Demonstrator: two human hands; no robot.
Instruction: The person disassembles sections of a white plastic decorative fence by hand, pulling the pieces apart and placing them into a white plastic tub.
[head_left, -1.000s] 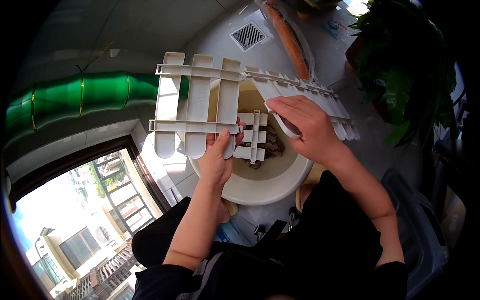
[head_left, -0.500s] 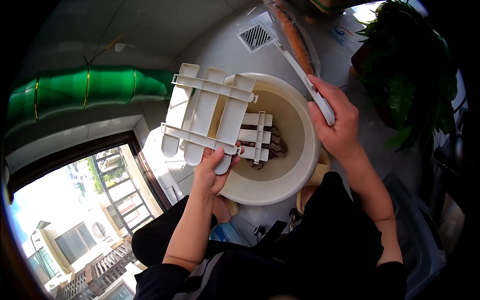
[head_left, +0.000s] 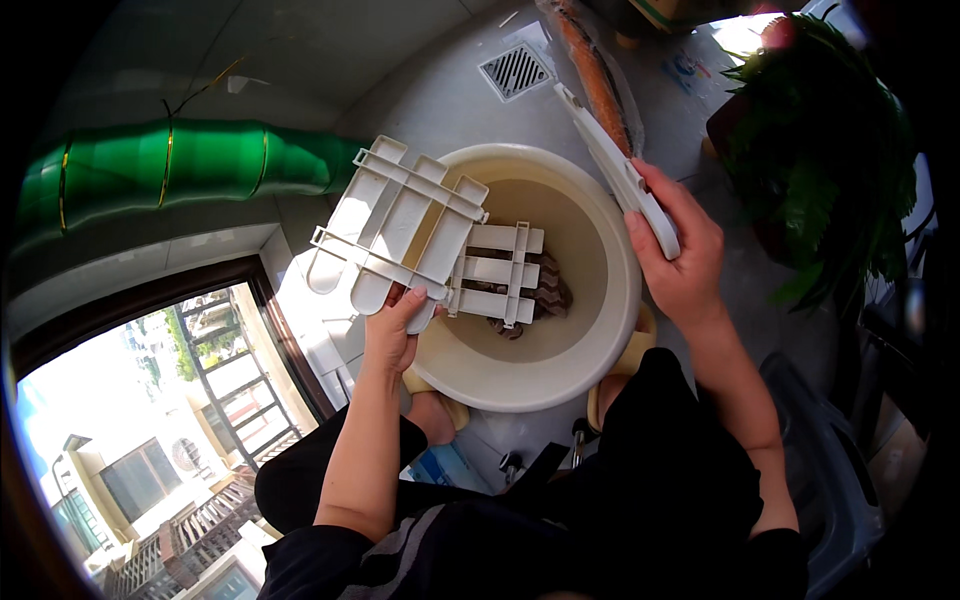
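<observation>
My left hand (head_left: 395, 328) is closed on the lower end of a white plastic picket fence panel (head_left: 403, 225), its round-ended slats crossed by two thin rails. The panel is tilted over the left side of a cream tub (head_left: 625, 250). My right hand (head_left: 686, 240) grips a second white panel (head_left: 622, 168), seen almost edge-on, above the tub's right rim. A third slatted piece (head_left: 500, 270) shows over the tub's inside, next to the left panel; I cannot tell whether they are joined. Beneath it lies a brown patterned cloth (head_left: 553, 292).
A floor drain (head_left: 516, 72) lies beyond the tub, beside a long orange item in clear wrap (head_left: 595, 70). A green ribbed tube (head_left: 205, 165) runs along the left wall above a window (head_left: 150, 400). A leafy plant (head_left: 815, 150) stands at right, a grey plastic chair (head_left: 835, 500) nearer.
My left hand and its panel have moved slightly left and tilted further over. The right-hand panel has turned, showing more of its face, and moved slightly right.
</observation>
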